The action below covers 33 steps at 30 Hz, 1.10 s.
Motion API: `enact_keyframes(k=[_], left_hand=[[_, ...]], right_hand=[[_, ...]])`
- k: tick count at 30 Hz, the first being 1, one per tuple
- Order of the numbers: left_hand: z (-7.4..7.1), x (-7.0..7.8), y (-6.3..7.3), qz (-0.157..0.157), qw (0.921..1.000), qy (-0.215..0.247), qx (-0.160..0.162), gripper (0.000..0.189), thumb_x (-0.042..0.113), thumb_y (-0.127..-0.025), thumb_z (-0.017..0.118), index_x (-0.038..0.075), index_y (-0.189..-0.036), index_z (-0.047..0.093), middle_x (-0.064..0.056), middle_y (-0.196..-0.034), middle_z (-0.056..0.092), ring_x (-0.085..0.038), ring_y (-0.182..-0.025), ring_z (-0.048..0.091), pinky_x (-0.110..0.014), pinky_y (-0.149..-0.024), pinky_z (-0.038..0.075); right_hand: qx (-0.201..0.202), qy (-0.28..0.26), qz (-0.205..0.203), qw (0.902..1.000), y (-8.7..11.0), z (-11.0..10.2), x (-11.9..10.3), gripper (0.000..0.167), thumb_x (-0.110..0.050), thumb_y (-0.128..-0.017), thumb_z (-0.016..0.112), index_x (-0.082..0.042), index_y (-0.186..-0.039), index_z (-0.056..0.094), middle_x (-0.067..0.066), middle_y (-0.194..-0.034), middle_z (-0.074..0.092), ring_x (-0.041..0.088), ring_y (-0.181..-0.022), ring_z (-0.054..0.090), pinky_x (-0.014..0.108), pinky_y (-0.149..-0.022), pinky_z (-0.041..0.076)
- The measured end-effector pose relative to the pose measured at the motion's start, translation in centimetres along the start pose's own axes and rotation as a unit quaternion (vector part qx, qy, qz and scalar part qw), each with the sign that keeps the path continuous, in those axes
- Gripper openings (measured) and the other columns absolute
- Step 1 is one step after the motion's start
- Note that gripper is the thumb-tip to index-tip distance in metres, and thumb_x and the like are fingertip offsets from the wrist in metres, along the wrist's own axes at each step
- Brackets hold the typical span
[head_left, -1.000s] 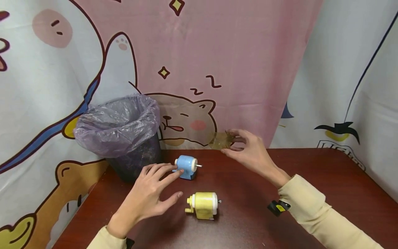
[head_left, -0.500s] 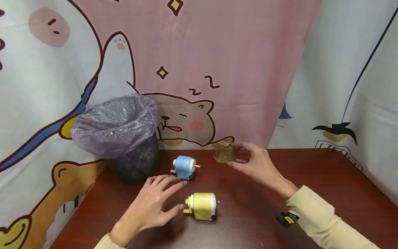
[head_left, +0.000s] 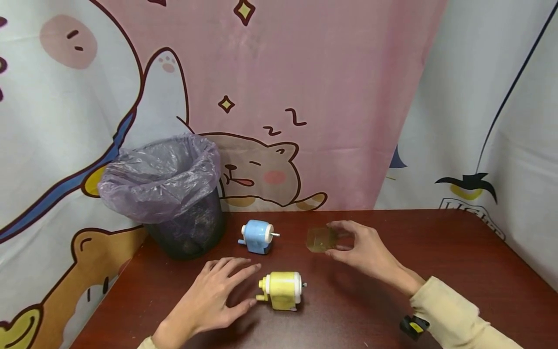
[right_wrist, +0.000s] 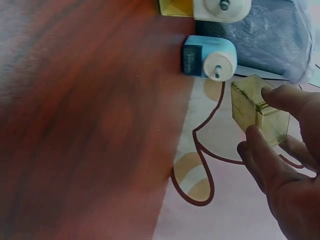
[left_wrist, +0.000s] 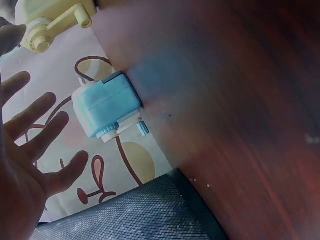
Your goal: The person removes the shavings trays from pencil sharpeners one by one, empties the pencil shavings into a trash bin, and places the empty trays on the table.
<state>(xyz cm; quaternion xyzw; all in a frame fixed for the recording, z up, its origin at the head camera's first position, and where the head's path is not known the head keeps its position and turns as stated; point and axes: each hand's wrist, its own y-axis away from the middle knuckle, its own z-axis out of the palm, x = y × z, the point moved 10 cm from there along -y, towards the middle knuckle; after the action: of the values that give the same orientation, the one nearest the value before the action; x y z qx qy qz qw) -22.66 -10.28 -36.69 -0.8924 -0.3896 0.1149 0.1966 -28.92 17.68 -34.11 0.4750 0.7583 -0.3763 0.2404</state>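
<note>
Lowered since a second ago, a small translucent box point(head_left: 320, 240) is pinched above the table point(head_left: 348, 315) by the right hand's point(head_left: 366, 249) thumb and fingers, right of a blue hand-crank pencil sharpener point(head_left: 257, 236); the left hand's point(head_left: 213, 293) fingers are spread apart beside a yellow sharpener point(head_left: 283, 291).

Soft, even light falls across the table point(head_left: 436, 252), leaving a pale sheen toward its near edge and a faint shadow beside the left hand point(head_left: 211, 295); wrist views look hazier, the wood smeared.
</note>
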Motion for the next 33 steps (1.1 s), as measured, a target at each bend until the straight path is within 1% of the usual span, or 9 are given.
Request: enact_keyframes(k=[4,7,10,15,19,26,33], left_hand=[[0.4,-0.2,0.2,-0.011,0.9998,0.000,-0.014,0.064,0.059,-0.085,0.073,0.040,-0.144,0.056,0.007,-0.133,0.062,-0.016,-0.120,0.058,-0.048,-0.088,0.050],[0.7,-0.3,0.3,-0.017,0.9995,0.000,-0.026,0.065,0.059,-0.084,0.073,0.040,-0.144,0.056,0.006,-0.134,0.062,-0.017,-0.121,0.059,-0.048,-0.087,0.050],[1.0,-0.4,0.3,-0.024,0.9989,0.002,-0.040,0.065,0.060,-0.085,0.072,0.039,-0.145,0.055,0.006,-0.135,0.062,-0.017,-0.121,0.059,-0.049,-0.087,0.050],[1.7,-0.5,0.4,-0.036,0.9970,0.009,-0.068,0.066,0.063,-0.086,0.070,0.039,-0.146,0.054,0.007,-0.136,0.060,-0.017,-0.123,0.058,-0.050,-0.089,0.050],[2.0,-0.6,0.5,-0.039,0.9959,0.010,-0.080,0.067,0.062,-0.085,0.070,0.037,-0.145,0.055,0.006,-0.136,0.060,-0.018,-0.123,0.057,-0.051,-0.089,0.050],[2.6,-0.7,0.7,-0.047,0.9932,0.015,-0.106,0.066,0.061,-0.086,0.070,0.036,-0.145,0.056,0.005,-0.136,0.060,-0.018,-0.122,0.057,-0.053,-0.089,0.050],[2.7,-0.7,0.8,-0.047,0.9924,0.015,-0.113,0.065,0.062,-0.086,0.069,0.035,-0.145,0.056,0.006,-0.136,0.060,-0.018,-0.120,0.058,-0.052,-0.087,0.049]], right_hand=[[-0.007,0.035,0.002,0.9994,0.6,0.3,0.6,0.052,-0.015,-0.079,0.088,-0.005,-0.126,0.067,0.009,-0.119,0.071,0.022,-0.100,0.075,0.028,-0.078,0.061],[-0.013,0.057,0.006,0.9983,1.1,0.5,1.1,0.052,-0.017,-0.079,0.088,-0.008,-0.126,0.067,0.006,-0.119,0.072,0.022,-0.100,0.074,0.025,-0.077,0.059],[-0.026,0.053,0.016,0.9981,1.7,0.9,1.7,0.052,-0.018,-0.079,0.088,-0.009,-0.126,0.067,0.004,-0.119,0.072,0.022,-0.100,0.074,0.025,-0.077,0.059],[-0.060,0.021,0.031,0.9975,2.6,1.7,2.7,0.052,-0.016,-0.079,0.087,-0.007,-0.126,0.066,0.008,-0.119,0.071,0.022,-0.102,0.072,0.023,-0.078,0.059],[-0.093,-0.014,0.032,0.9950,3.4,2.6,3.1,0.054,-0.015,-0.079,0.087,-0.002,-0.127,0.065,0.012,-0.119,0.070,0.023,-0.103,0.072,0.023,-0.080,0.060],[-0.127,-0.047,0.036,0.9901,4.6,3.8,3.4,0.055,-0.017,-0.079,0.088,0.000,-0.127,0.065,0.015,-0.121,0.069,0.022,-0.104,0.072,0.022,-0.080,0.059],[-0.151,-0.068,0.027,0.9857,5.4,4.8,3.0,0.055,-0.017,-0.079,0.087,0.000,-0.126,0.064,0.016,-0.123,0.068,0.023,-0.106,0.071,0.022,-0.079,0.060]])
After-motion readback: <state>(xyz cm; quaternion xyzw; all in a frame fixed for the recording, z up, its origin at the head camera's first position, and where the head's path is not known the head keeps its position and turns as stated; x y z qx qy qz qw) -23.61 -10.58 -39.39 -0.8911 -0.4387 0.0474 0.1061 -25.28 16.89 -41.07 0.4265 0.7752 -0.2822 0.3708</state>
